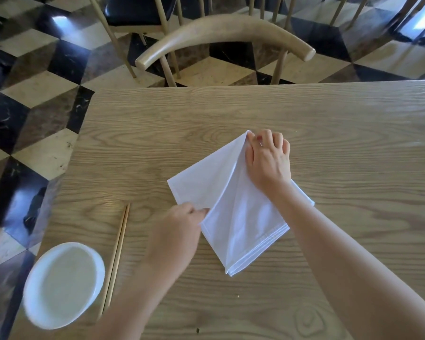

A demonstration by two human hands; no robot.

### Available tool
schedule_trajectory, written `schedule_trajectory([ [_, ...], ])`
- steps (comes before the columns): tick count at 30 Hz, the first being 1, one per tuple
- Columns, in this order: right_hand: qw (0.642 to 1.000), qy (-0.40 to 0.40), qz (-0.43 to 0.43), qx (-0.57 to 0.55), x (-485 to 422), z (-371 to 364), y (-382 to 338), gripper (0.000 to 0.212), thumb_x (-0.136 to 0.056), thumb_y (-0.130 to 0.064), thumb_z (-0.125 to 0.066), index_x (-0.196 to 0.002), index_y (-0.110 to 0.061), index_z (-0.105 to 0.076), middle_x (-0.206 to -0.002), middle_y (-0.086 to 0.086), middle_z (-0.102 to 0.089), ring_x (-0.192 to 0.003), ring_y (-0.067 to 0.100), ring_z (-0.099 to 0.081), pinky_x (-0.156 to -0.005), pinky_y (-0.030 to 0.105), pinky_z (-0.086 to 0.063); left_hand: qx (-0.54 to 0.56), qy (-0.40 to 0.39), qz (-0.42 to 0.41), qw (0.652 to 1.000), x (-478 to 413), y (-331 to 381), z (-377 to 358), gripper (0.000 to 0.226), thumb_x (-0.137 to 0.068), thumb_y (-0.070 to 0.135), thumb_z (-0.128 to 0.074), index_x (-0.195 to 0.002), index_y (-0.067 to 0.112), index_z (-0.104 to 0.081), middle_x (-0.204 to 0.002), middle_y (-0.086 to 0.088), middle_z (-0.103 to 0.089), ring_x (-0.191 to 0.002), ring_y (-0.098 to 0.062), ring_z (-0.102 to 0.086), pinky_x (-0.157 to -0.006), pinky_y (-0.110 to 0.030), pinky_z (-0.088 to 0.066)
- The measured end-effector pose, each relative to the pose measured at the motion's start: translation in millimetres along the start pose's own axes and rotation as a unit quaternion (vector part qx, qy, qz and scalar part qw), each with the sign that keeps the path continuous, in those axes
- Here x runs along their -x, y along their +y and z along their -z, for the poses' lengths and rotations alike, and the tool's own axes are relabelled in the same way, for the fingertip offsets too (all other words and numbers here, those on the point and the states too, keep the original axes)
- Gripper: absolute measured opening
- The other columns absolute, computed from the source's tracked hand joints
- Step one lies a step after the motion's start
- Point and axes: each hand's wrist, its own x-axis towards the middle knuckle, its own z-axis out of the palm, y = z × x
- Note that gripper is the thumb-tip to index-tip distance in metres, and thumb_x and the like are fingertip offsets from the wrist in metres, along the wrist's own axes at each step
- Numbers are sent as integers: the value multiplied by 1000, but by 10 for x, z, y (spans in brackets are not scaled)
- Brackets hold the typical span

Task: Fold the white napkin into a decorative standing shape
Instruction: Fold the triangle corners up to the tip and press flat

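Left hand (179, 231) pinches the napkin (241, 217) (white, folded) mid-edge; right hand (268, 158) pinches its far corner.

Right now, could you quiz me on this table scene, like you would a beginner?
1. True or false: the right hand pinches the far tip of the white napkin.
2. What lies between the white dish and the napkin? A) a spoon B) chopsticks C) a cup
3. Fill in: the left hand grips the napkin's ____ edge.

Key: 1 true. 2 B. 3 left; the napkin lies flat on the wooden table, not yet standing.
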Motion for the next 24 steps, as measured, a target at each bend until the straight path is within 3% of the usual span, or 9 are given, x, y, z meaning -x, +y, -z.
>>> schedule_trajectory([
  [5,1000,3,-8,-5,3,6,-8,35,-97,-28,-36,-122,-19,-57,-106,4,-57,-97,28,-45,-91,35,-27,-39,35,28,998,73,153,-229,50,-38,-10,-75,-81,15,-71,-66,0,-50,-54,-17,-50,-36,-20,-22],
  [9,1000,-10,-11,-18,5,30,-1,35,-97,-29,-36,-124,-20,-56,-109,4,-55,-100,26,-40,-94,35,-27,-19,89,4,996,151,186,-289,45,-51,-8,-69,-90,14,-66,-72,0,-55,-61,-19,-54,-36,-24,-33],
  [14,999,-27,-6,-33,6,70,12,37,-97,-30,-37,-126,-19,-55,-114,4,-54,-105,27,-41,-96,36,-26,30,136,-51,989,350,157,-470,31,-72,-3,-62,-97,15,-58,-84,1,-59,-78,-18,-54,-58,-27,-49],
  [20,999,-29,-2,-27,4,79,14,37,-96,-31,-39,-127,-19,-54,-114,5,-54,-106,29,-44,-97,37,-26,89,137,-34,986,481,144,-614,35,-70,-9,-65,-99,10,-64,-89,-2,-59,-86,-15,-49,-80,-24,-43],
  [24,999,-34,8,-8,8,77,31,39,-93,-33,-46,-127,-16,-55,-115,8,-55,-106,32,-46,-97,41,-28,95,144,-44,984,532,169,-635,23,-80,-1,-54,-98,8,-65,-90,-2,-60,-88,-14,-49,-81,-24,-43],
])
